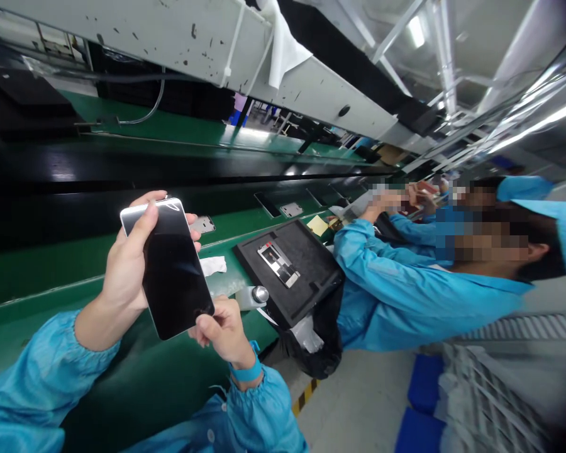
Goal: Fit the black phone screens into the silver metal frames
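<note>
A smartphone (pixel 174 270) with a dark screen and a pale rim faces me, tilted, above the green bench. My left hand (pixel 129 258) is closed around its upper part, the thumb on the front and fingertips showing past the far edge. At the lower right corner, my right hand (pixel 224 330) pinches the phone between thumb and fingers. Just beyond my right hand stands a small bottle (pixel 252 297) with a metallic top. A crumpled white cloth (pixel 214 265) lies on the bench behind the phone.
A black tray (pixel 306 264) holds an opened phone body (pixel 279 264). Phone parts (pixel 267 204) lie along the green bench (pixel 236 236). To the right sit co-workers in blue smocks (pixel 405 283). A black bag (pixel 327 352) hangs at the bench edge, and blue bins (pixel 424 384) stand on the floor.
</note>
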Motion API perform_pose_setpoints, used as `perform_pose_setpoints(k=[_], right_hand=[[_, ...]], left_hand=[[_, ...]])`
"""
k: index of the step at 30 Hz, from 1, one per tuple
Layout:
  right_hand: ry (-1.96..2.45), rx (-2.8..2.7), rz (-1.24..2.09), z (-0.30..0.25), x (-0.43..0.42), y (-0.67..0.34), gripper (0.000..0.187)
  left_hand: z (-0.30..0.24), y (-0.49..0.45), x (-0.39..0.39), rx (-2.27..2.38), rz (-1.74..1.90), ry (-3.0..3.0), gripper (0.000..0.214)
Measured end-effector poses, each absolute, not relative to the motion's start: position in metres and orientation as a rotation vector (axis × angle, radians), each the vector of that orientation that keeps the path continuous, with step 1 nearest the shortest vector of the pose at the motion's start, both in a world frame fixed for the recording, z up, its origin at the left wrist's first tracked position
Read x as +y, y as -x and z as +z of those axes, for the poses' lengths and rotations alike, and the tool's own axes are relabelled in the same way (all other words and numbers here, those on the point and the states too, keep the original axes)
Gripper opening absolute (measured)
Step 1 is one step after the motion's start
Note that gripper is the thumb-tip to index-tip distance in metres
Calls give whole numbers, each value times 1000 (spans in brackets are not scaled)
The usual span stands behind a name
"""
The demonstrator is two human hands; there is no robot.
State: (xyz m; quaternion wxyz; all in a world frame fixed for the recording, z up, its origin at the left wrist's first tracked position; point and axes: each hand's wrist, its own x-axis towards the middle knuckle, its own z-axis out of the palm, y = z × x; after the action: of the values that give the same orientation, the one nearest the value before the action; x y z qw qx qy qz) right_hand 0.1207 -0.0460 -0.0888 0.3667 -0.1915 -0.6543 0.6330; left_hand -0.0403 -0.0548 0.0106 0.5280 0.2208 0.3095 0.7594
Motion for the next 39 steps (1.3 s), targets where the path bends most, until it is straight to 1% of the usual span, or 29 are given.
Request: perform_pose_setpoints(k=[7,11,13,16,20,27,30,34,37,39], right_hand=[[512,-1751,1703,-80,-42,-113,66],[551,-1766,1675,-85,-39,-113,69],[587,-1710,1786,-89,-39,-110,70],[599,-1613,1992,-92,-39,-101,73],[611,-1542,2065,-90,-37,-91,69],[583,-1462,2176,-73,-12,-119,67],[686,-1464,2100,-58,5,-149,69],[811,-1476,1894,-43,36,-195,70],[783,-1490,1748,-49,66,-238,72],[807,-1523,1601,-63,88,-273,81]], left_hand=[[-1,41,-47,712,1912,-553,30],[-10,41,-39,702,1916,-572,39],[-11,39,-34,708,1977,-592,46],[-8,35,-27,732,2113,-561,50],[-5,31,-22,793,2159,-443,57],[1,4,2,864,2179,-425,51],[15,-25,29,836,2125,-416,55],[32,-73,78,703,1962,-458,60],[29,-104,136,699,1821,-485,62],[17,-119,188,774,1759,-466,63]])
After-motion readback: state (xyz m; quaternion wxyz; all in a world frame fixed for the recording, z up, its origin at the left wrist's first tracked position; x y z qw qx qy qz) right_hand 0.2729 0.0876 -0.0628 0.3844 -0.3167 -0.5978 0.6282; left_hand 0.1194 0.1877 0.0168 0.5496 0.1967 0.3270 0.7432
